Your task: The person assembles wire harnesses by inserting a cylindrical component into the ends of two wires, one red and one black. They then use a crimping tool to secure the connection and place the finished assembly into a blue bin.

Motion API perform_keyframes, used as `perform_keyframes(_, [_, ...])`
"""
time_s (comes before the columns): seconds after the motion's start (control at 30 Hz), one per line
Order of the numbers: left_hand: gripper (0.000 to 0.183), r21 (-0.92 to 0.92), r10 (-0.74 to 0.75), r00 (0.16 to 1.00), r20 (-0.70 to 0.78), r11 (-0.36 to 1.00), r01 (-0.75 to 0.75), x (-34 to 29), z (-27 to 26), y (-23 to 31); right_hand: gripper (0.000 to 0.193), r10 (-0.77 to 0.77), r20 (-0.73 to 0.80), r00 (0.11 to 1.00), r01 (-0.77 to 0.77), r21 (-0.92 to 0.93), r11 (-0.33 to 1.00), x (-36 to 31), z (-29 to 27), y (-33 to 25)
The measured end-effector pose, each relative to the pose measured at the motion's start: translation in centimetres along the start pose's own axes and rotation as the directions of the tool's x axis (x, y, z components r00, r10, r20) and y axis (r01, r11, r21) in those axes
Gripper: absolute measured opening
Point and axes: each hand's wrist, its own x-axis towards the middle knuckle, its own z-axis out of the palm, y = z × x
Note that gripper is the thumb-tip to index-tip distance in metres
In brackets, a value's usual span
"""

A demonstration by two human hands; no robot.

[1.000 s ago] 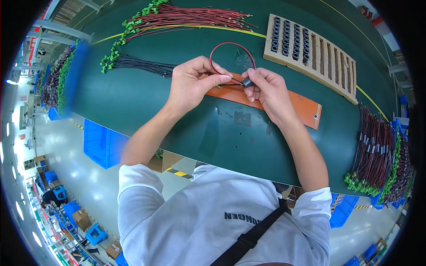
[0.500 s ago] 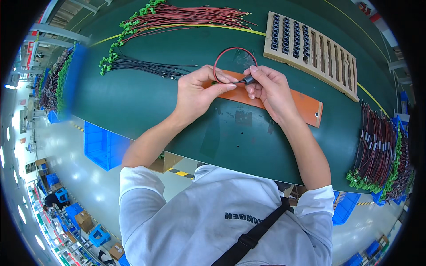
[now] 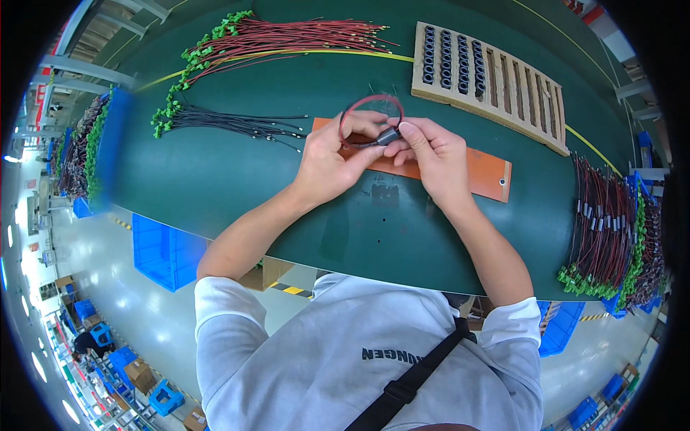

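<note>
A black cylindrical connector (image 3: 389, 136) is held between my two hands above an orange strip (image 3: 489, 173). From it a red-and-black cable (image 3: 347, 115) curls up into a loop over my left hand (image 3: 332, 156). My left thumb and fingers are closed on the cable at the connector's left end. My right hand (image 3: 436, 149) pinches the connector's right end between thumb and fingertips. Fingers partly hide both the cable and the connector's far side.
Red cables (image 3: 302, 36) and black cables (image 3: 237, 123) with green terminals lie at left. A slotted wooden rack (image 3: 496, 80), partly filled with dark cylinders, stands at back right. Finished-looking cable bundles (image 3: 602, 223) lie far right. A blue bin (image 3: 162, 248) sits below the table's edge.
My hands have come closer together. The connector has shifted left toward my left fingers, and more of its body shows. The cable loop leans more to the left; the whole view has shifted slightly.
</note>
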Motion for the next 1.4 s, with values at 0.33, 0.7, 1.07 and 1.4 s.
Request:
perform_keyframes(0.33, [0.022,0.439,0.046,0.981,0.189,0.889,-0.126,0.1,-0.2,-0.9,0.009,-0.601,0.321,0.732,0.453,-0.888,0.077,-2.2,-5.0,-4.0])
perform_keyframes(0.7, [0.028,0.146,-0.097,0.826,0.555,0.989,0.018,7.2,2.2,1.3,0.014,-0.551,-0.044,0.833,0.385,-0.670,0.635,-5.0,-9.3,-2.4])
perform_keyframes(1.07, [0.014,-0.090,-0.269,0.807,0.525,0.926,0.367,4.6,5.4,-0.3,0.016,-0.205,-0.231,0.951,0.099,-0.401,0.911,-5.1,-8.4,-1.9])
perform_keyframes(1.4, [0.015,-0.070,-0.251,0.837,0.486,0.944,0.323,4.5,5.6,-0.5,0.017,-0.146,-0.217,0.965,0.073,-0.316,0.946,-4.9,-8.9,-1.7])
